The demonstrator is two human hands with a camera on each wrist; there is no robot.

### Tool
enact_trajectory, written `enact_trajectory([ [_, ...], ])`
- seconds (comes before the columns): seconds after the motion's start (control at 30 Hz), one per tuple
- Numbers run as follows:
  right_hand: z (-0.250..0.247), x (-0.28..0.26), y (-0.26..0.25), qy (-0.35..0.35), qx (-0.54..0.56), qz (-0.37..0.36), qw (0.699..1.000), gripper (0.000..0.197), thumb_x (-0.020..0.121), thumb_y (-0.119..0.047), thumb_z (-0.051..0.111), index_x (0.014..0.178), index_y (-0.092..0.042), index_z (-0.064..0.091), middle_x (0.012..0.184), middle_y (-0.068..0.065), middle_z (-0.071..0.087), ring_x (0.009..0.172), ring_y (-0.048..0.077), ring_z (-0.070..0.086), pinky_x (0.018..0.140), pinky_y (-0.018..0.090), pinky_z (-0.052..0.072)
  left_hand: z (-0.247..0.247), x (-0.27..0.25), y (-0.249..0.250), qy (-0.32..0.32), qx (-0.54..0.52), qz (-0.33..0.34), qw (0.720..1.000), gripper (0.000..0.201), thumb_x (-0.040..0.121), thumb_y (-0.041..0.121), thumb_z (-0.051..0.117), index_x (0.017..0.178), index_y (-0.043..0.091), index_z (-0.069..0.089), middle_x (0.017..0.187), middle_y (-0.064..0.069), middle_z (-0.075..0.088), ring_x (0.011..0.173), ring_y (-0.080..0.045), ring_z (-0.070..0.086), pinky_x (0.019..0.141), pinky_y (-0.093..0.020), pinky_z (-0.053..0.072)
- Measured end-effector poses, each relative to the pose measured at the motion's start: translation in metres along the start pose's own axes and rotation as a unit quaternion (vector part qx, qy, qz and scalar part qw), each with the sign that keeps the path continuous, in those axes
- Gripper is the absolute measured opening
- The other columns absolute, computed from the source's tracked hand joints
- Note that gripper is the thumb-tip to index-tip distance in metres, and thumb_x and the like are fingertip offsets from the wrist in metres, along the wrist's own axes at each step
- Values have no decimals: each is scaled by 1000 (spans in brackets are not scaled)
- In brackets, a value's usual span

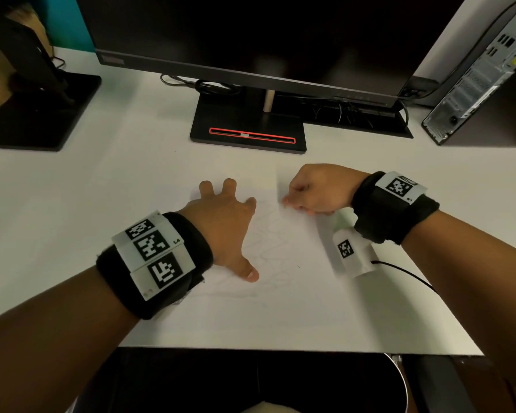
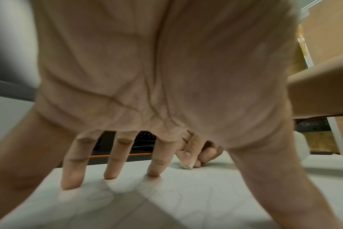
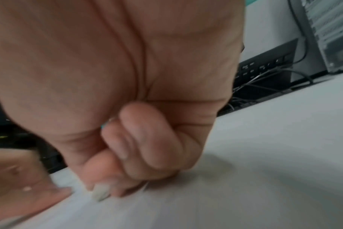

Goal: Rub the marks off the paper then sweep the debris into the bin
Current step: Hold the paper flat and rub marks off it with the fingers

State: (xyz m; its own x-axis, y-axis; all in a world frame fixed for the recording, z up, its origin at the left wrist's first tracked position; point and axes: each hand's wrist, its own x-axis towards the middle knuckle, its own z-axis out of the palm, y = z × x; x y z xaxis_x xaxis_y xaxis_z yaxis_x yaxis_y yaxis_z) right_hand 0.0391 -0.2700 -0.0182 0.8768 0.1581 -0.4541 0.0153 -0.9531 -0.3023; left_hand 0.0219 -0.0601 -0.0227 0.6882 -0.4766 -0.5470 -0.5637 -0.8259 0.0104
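Observation:
A white sheet of paper (image 1: 283,257) with faint pencil scribbles lies on the white desk (image 1: 72,204). My left hand (image 1: 224,222) presses flat on the paper's left part, fingers spread and straight (image 2: 114,167). My right hand (image 1: 313,189) is curled at the paper's far edge and pinches a small white eraser (image 2: 187,165), whose tip (image 3: 100,193) touches the sheet. In the head view the eraser is hidden under the fingers. Below the desk's front edge shows the rim of a round bin (image 1: 399,380).
A monitor on a black stand (image 1: 248,129) rises just behind the paper. A second stand (image 1: 39,111) sits at the far left, a keyboard (image 1: 355,114) and a computer tower (image 1: 486,76) at the far right. Cables run behind the monitor.

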Motion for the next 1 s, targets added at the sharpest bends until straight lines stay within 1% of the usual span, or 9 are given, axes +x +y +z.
enact_trajectory([
  [0.13, 5, 3, -4, 28, -29, -21, 999, 44, 100, -40, 52, 75, -6, 66, 70, 9, 69, 59, 19, 56, 64, 32, 49, 0, 0, 0, 1, -1, -2, 1000, 119, 59, 77, 77, 152, 26, 22, 142, -10, 21, 131, -39, 24, 90, -48, 51],
  [0.27, 0, 3, -1, -3, -10, -11, 1000, 43, 99, -40, 55, 74, -7, 67, 65, 6, 65, 48, 16, 52, 58, 27, 47, 0, 0, 0, 0, -1, -3, 1000, 120, 59, 77, 76, 153, 26, 21, 143, -10, 21, 132, -39, 23, 90, -47, 51],
  [0.4, 2, 7, -2, 35, -36, -16, 999, 45, 99, -41, 53, 75, -5, 67, 71, 9, 70, 65, 23, 61, 63, 30, 48, 1, 0, 0, 0, 2, -2, 1000, 121, 60, 77, 76, 154, 26, 19, 144, -10, 21, 133, -39, 23, 92, -47, 51],
  [0.5, 4, 3, -6, -9, -26, -19, 999, 45, 98, -41, 54, 72, -6, 63, 61, 3, 60, 51, 17, 50, 56, 28, 46, 0, 0, 0, 1, 6, -1, 1000, 122, 60, 78, 76, 154, 27, 18, 143, -10, 21, 133, -39, 23, 91, -47, 50],
  [0.6, -8, 9, 2, 32, -37, 11, 999, 46, 98, -40, 53, 76, -2, 67, 67, 13, 67, 54, 19, 53, 59, 30, 48, 0, -1, 0, -1, 6, -4, 1000, 122, 59, 77, 76, 154, 27, 18, 144, -10, 20, 134, -39, 22, 90, -47, 50],
  [0.7, -9, 8, -2, 47, -21, -5, 999, 46, 99, -40, 52, 77, -2, 67, 64, 11, 63, 51, 17, 51, 57, 29, 45, -1, -1, 1, -8, 3, -5, 1000, 124, 60, 76, 77, 156, 33, 11, 148, -10, 15, 136, -40, 19, 94, -49, 49],
  [0.8, -3, 2, -12, 0, -21, -22, 1000, 45, 98, -41, 53, 73, -5, 63, 59, 4, 56, 49, 16, 48, 53, 27, 45, -5, 1, 3, -20, 4, -7, 1000, 127, 61, 74, 78, 156, 40, 2, 150, -9, 10, 137, -41, 15, 96, -49, 48],
  [0.87, -1, 2, -11, -33, -23, -3, 999, 41, 98, -39, 55, 69, -10, 62, 57, 2, 53, 47, 17, 44, 52, 26, 43, -8, 4, 5, -31, 6, -12, 999, 131, 59, 74, 79, 156, 42, -2, 150, -9, 8, 138, -41, 13, 99, -49, 47],
  [1.0, -4, 9, -6, 21, -21, 23, 999, 44, 98, -39, 54, 75, -5, 67, 63, 5, 60, 55, 20, 51, 57, 27, 45, -13, 7, 8, -49, 16, -27, 998, 137, 57, 73, 81, 156, 42, -8, 151, -10, 5, 139, -42, 10, 104, -54, 43],
])
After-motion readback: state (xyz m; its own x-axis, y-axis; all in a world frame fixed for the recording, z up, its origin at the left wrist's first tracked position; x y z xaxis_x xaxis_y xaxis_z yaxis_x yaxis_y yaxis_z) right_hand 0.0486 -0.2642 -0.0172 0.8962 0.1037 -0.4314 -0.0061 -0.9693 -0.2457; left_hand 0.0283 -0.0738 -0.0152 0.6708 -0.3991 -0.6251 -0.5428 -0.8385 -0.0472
